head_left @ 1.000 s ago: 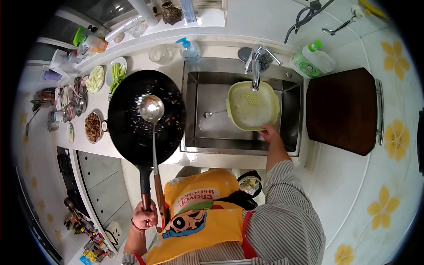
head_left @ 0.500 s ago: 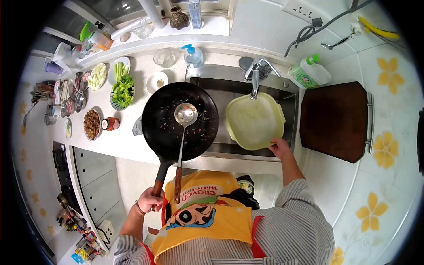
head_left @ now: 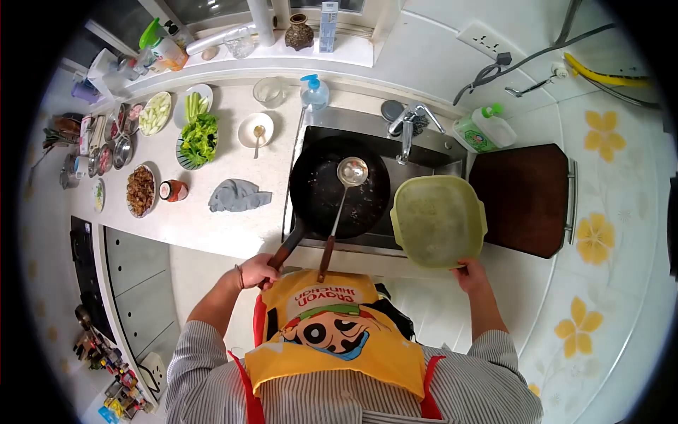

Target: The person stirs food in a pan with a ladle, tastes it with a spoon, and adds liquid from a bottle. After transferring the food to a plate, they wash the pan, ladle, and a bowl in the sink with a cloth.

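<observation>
Black wok (head_left: 339,187). Silver ladle (head_left: 352,172). Pale green basin (head_left: 438,221). Grey rag (head_left: 239,195) on white counter (head_left: 212,222). Dark brown cutting board (head_left: 524,198). Yellow cartoon apron (head_left: 332,339), striped grey shirt (head_left: 473,392).

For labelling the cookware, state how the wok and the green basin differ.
The wok is round and black; the green basin is squarish and pale. The wok has a long handle in the left hand; the basin's rim is in the right hand. The wok carries a ladle; the basin carries no utensil. Both are at the sink.

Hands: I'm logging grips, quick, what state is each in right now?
Left hand: closed on the wok handle.
Right hand: closed on the basin rim.
</observation>
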Available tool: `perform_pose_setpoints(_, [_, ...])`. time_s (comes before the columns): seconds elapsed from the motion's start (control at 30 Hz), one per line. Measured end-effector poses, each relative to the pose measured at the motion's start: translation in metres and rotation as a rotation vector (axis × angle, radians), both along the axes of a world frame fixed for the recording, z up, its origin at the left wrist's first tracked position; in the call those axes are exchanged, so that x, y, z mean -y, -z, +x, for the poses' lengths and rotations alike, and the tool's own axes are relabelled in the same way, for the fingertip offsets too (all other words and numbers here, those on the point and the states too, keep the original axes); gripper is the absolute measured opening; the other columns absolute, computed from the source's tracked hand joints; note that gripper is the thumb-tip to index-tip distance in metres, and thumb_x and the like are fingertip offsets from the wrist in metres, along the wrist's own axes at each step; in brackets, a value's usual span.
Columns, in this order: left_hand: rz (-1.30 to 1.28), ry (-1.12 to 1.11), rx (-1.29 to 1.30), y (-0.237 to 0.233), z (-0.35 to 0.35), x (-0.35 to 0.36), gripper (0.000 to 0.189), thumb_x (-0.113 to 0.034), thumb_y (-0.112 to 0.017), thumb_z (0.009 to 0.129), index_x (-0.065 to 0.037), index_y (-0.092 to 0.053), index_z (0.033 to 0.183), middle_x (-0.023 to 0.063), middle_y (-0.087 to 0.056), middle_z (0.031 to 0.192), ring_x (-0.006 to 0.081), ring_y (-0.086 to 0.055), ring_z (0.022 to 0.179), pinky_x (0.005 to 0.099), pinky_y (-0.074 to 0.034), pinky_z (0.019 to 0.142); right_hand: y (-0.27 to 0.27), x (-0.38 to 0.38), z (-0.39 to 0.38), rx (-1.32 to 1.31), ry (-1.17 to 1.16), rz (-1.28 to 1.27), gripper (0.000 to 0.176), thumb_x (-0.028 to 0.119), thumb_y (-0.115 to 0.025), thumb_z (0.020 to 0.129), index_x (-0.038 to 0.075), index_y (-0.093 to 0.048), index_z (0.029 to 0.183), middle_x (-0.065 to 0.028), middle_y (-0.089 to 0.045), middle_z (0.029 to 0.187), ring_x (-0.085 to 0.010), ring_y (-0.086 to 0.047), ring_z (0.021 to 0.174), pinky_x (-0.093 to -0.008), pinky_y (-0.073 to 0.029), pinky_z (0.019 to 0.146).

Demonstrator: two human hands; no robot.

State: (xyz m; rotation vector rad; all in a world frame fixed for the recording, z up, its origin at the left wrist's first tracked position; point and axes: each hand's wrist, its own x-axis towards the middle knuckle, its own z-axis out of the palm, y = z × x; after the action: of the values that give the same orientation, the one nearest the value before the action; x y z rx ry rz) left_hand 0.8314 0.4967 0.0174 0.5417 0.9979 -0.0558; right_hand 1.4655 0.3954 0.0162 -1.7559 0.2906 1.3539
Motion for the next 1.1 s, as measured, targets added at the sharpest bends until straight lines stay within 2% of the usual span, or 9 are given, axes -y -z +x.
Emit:
perform_pose_setpoints(0.1, [0.001, 0.065, -0.004, 0.017, 0.024, -0.022, 0.017, -0.010, -0.069, 0.077, -0.008, -0.055, 0.087, 0.0038, -0.055, 0.065, 0.0142, -0.056, 0.049, 0.0290, -0.044, 0.044, -0.007, 0.011, 0.018, 0.016, 0.031, -0.002, 0.032, -0.003, -0.056, 0.092, -0.002, -0.055, 0.123, -0.0152, -0.061, 0.116, -0.0278, -0.065, 0.097, -0.0380, -0.062, 0.077])
perform_pose_setpoints(0.27, [-0.025, 0.232, 0.044, 0.076, 0.047, -0.051, 0.014, -0.011, -0.069, 0.076, -0.009, -0.057, 0.082, 0.0036, -0.056, 0.064, 0.0134, -0.056, 0.051, 0.0299, -0.045, 0.047, -0.016, 0.014, 0.032, 0.096, -0.066, -0.009, 0.030, -0.003, -0.053, 0.093, 0.000, -0.054, 0.123, -0.0147, -0.062, 0.110, -0.0263, -0.065, 0.090, -0.0352, -0.064, 0.071])
perform_pose_setpoints(0.33, [0.004, 0.287, -0.026, 0.085, 0.061, -0.062, 0.012, -0.012, -0.071, 0.076, -0.007, -0.060, 0.076, 0.0047, -0.057, 0.065, 0.0144, -0.056, 0.051, 0.0311, -0.046, 0.047, -0.015, 0.011, 0.035, 0.120, -0.072, 0.004, 0.028, -0.004, -0.050, 0.093, 0.001, -0.053, 0.121, -0.0143, -0.062, 0.106, -0.0251, -0.066, 0.083, -0.0330, -0.065, 0.067])
perform_pose_setpoints(0.57, [-0.026, 0.392, -0.065, 0.117, 0.100, -0.083, 0.014, -0.013, -0.070, 0.079, -0.004, -0.061, 0.073, 0.0059, -0.058, 0.065, 0.0161, -0.057, 0.054, 0.0330, -0.047, 0.051, -0.038, -0.020, 0.011, 0.245, -0.123, -0.101, 0.040, -0.005, -0.050, 0.092, 0.004, -0.051, 0.131, -0.0146, -0.063, 0.115, -0.0269, -0.068, 0.090, -0.0342, -0.065, 0.065])
perform_pose_setpoints(0.73, [-0.012, 0.436, -0.138, 0.115, 0.100, -0.094, 0.013, -0.013, -0.070, 0.079, -0.004, -0.064, 0.072, 0.0066, -0.059, 0.065, 0.0171, -0.058, 0.054, 0.0333, -0.048, 0.051, -0.024, -0.016, 0.011, 0.256, -0.094, -0.081, 0.044, -0.005, -0.051, 0.092, 0.004, -0.049, 0.135, -0.0151, -0.061, 0.119, -0.0293, -0.068, 0.096, -0.0359, -0.065, 0.069])
perform_pose_setpoints(0.93, [0.259, 0.722, -0.394, 0.087, 0.105, -0.105, 0.019, -0.019, -0.067, 0.078, -0.001, -0.072, 0.076, 0.0123, -0.071, 0.074, 0.0193, -0.067, 0.060, 0.0338, -0.054, 0.055, -0.023, -0.026, -0.005, 0.323, -0.146, -0.002, 0.052, -0.006, -0.050, 0.090, 0.005, -0.046, 0.141, -0.0162, -0.058, 0.125, -0.0292, -0.066, 0.103, -0.0353, -0.064, 0.071])
perform_pose_setpoints(1.0, [0.463, 0.772, -0.477, 0.091, 0.102, -0.102, 0.033, -0.026, -0.066, 0.080, 0.004, -0.075, 0.089, 0.0187, -0.075, 0.089, 0.0275, -0.074, 0.076, 0.0382, -0.059, 0.068, -0.033, -0.037, -0.020, 0.411, -0.109, -0.006, 0.057, -0.005, -0.050, 0.090, 0.006, -0.044, 0.146, -0.0141, -0.061, 0.117, -0.0238, -0.067, 0.090, -0.0315, -0.060, 0.061])
perform_pose_setpoints(1.03, [0.464, 0.770, -0.478, 0.096, 0.099, -0.098, 0.033, -0.026, -0.066, 0.080, 0.004, -0.075, 0.089, 0.0187, -0.075, 0.089, 0.0275, -0.074, 0.076, 0.0382, -0.059, 0.068, -0.037, -0.041, -0.024, 0.411, -0.111, -0.005, 0.057, -0.005, -0.050, 0.090, 0.006, -0.044, 0.146, -0.0141, -0.061, 0.117, -0.0238, -0.067, 0.090, -0.0315, -0.060, 0.061])
perform_pose_setpoints(1.1, [0.893, 0.771, -0.533, 0.101, 0.093, -0.088, 0.043, -0.033, -0.065, 0.083, 0.005, -0.075, 0.099, 0.0246, -0.074, 0.101, 0.0356, -0.073, 0.097, 0.0412, -0.058, 0.085, -0.044, -0.048, -0.031, 0.454, -0.190, 0.133, 0.063, -0.005, -0.050, 0.091, 0.008, -0.041, 0.152, -0.0115, -0.064, 0.106, -0.0175, -0.064, 0.076, -0.0284, -0.051, 0.050])
